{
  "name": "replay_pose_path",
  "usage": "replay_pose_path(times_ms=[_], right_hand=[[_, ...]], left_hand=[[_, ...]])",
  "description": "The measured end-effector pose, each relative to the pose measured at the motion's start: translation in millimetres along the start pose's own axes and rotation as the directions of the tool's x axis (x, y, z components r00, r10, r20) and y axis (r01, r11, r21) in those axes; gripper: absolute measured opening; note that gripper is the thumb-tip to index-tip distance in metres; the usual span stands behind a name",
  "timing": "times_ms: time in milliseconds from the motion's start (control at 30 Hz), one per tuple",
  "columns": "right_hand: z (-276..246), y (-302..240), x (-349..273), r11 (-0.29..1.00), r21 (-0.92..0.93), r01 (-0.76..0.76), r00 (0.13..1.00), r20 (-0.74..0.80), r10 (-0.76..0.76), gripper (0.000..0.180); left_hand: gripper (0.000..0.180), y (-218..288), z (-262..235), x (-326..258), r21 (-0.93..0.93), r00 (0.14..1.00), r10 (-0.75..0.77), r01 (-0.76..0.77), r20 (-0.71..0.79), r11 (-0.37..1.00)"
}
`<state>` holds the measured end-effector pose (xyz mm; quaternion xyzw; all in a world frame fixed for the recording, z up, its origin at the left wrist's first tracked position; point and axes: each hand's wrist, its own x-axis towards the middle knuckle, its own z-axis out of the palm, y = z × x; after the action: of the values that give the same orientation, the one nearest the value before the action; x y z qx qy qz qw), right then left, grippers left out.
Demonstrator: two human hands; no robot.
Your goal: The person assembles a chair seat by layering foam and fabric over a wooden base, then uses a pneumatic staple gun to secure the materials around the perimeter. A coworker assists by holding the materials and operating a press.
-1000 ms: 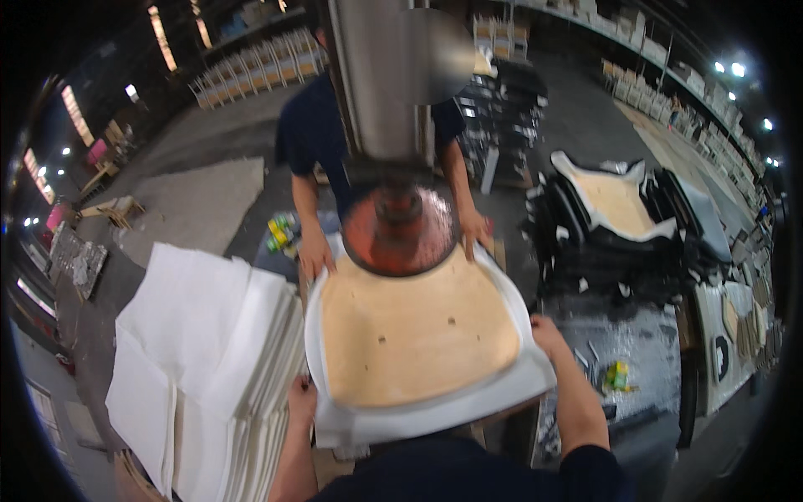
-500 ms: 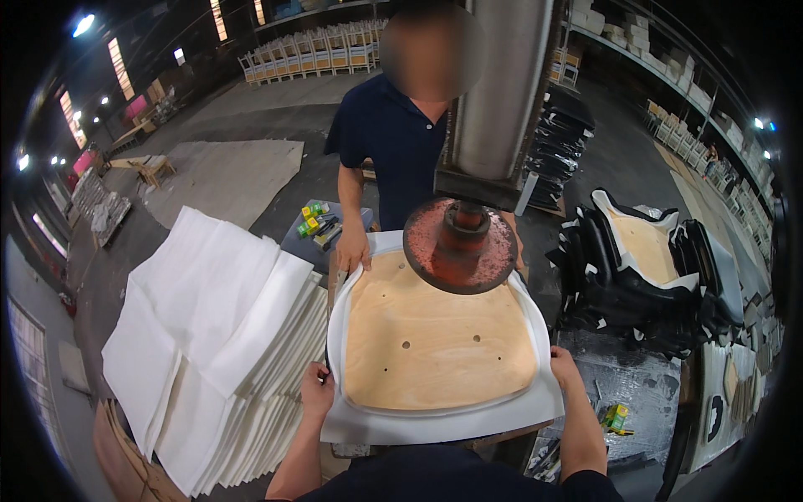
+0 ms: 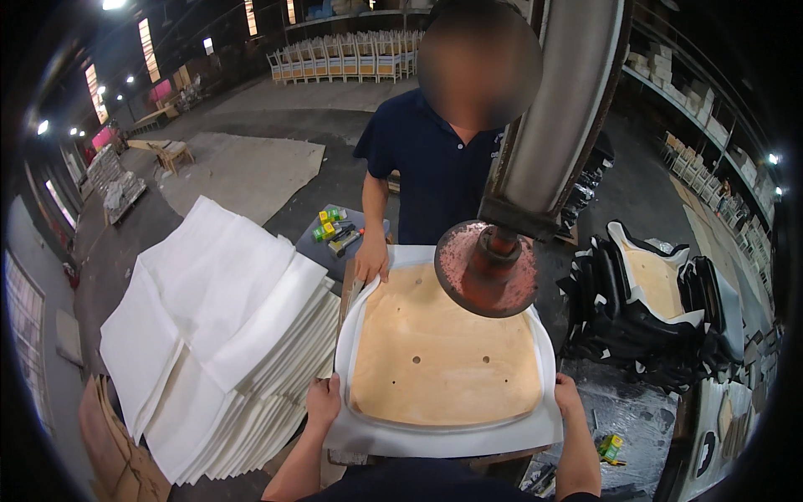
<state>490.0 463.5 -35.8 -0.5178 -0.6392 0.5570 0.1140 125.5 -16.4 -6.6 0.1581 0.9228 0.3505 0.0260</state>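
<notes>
In front of me lies a plywood seat panel (image 3: 447,347) with several holes, face up, ringed by a white padding rim (image 3: 358,343). Beneath it a pale cover sheet (image 3: 443,442) spreads out toward me. My left hand (image 3: 323,402) is closed at the sheet's left edge, thumb up and fingers curled. At the opposite edge my right hand (image 3: 569,397) grips the sheet, its fingers partly hidden. Over the panel's far right part hangs a round reddish press plate (image 3: 488,272). A co-worker's hand (image 3: 371,258) rests on the far left corner.
On the left rises a tall stack of white padding sheets (image 3: 226,309). Black covered seats (image 3: 636,309) are piled at the right. A wrapped surface (image 3: 640,410) near my right arm bears a small green-yellow box (image 3: 611,448). Beyond the panel stands a grey tool table (image 3: 322,234).
The whole view has shifted, so the press plate and panel appear farther right and lower. My left hand's thumb now points up along the sheet's edge. Both hands stay at the sides.
</notes>
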Motion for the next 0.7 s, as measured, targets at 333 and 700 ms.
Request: replay_pose_path(times_ms=[333,700], right_hand=[[-2.7,-2.6,-5.9,1.000,0.014,0.002,1.000,0.008,-0.003,0.027],[4.7,-16.7,-15.5,0.998,0.051,-0.019,0.998,0.056,0.016,0.018]], left_hand=[[0.055,6.3,-4.5,-3.2,0.059,0.995,0.032,-0.037,0.096,0.998],[0.031,-12.9,-14.8,3.7,-0.457,0.892,-0.373,0.452,0.255,0.766]])
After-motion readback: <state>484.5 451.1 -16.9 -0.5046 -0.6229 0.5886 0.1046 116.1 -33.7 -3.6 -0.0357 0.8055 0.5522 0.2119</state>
